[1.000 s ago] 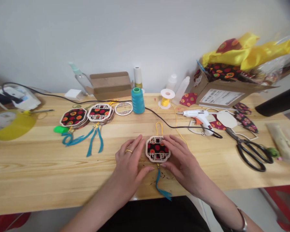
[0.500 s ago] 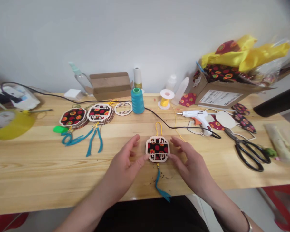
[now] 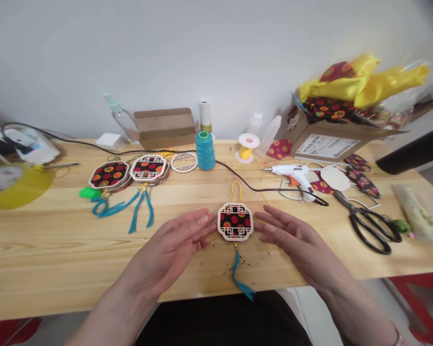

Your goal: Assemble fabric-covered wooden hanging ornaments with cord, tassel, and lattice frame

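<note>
A flat lattice-framed pendant with dark, red-patterned fabric lies on the table in front of me. It has a yellow cord loop at its top and a blue tassel hanging toward the table's front edge. Close by its left side is my left hand, fingers stretched out and holding nothing. My right hand is at the pendant's right side, also with extended fingers and nothing in it. Whether any fingertip touches the frame I cannot tell.
Two stacks of similar pendants lie at the left, beside a lattice piece. Behind are a teal thread cone and a yellow cord spool. On the right are a glue gun, scissors and a fabric-filled box.
Both hands have drawn slightly outward from the pendant, and the thumbs have lifted off its lower corners. The pendant stays in place.
</note>
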The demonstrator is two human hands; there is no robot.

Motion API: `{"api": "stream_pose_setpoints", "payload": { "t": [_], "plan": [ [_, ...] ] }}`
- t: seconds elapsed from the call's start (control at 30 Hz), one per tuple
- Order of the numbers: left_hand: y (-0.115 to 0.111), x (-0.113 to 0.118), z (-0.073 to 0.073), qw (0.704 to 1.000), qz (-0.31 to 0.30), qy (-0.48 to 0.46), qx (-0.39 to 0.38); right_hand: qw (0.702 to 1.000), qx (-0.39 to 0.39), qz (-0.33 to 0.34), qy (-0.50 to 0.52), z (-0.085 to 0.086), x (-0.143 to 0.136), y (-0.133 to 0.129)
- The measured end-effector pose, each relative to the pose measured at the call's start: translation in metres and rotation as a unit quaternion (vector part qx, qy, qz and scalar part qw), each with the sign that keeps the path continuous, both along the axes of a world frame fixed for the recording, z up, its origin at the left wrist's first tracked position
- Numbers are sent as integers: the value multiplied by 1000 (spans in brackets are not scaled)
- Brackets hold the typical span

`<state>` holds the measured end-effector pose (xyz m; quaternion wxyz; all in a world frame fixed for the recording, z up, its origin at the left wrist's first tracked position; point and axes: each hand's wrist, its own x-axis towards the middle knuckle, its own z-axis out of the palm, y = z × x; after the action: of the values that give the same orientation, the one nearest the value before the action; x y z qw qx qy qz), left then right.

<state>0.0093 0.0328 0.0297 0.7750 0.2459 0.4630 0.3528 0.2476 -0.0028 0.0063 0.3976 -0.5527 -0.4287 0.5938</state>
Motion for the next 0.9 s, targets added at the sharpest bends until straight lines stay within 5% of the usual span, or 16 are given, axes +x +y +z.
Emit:
{"api": "stream_pose_setpoints", "payload": {
  "t": [0.17, 0.43, 0.9],
  "plan": [
    [0, -1, -3, 1000, -4, 0, 1, 999, 24, 13, -16, -4, 2, -1],
    [1, 9, -13, 990, -94, 33, 95, 1000, 3, -27, -2, -3, -2, 0],
    [4, 31, -16, 979, -78, 115, 146, 999, -1, -32, 21, -8, -2, -3]
  ]
}}
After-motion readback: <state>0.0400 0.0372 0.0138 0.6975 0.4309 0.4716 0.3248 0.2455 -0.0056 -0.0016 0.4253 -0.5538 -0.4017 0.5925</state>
